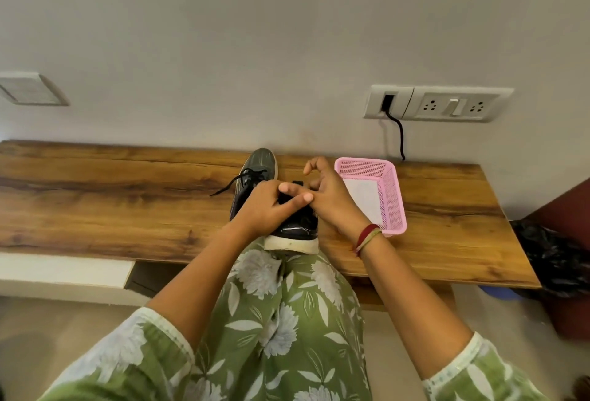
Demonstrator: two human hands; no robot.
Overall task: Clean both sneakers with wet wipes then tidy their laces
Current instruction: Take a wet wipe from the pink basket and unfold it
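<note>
Presently, one dark sneaker [259,162] with a ribbed grey toe and a thick white sole stands on the wood-grain bench [127,202], toe to the wall and heel at the near edge. My left hand [266,209] curls over its collar, one finger laid straight across to touch my right hand [330,199], whose fingers are bent. Whether either pinches anything, I cannot tell. A thin black lace [234,181] trails left. A rectangular pink mesh basket [394,190] sits just right, holding a flat white sheet [364,199].
</note>
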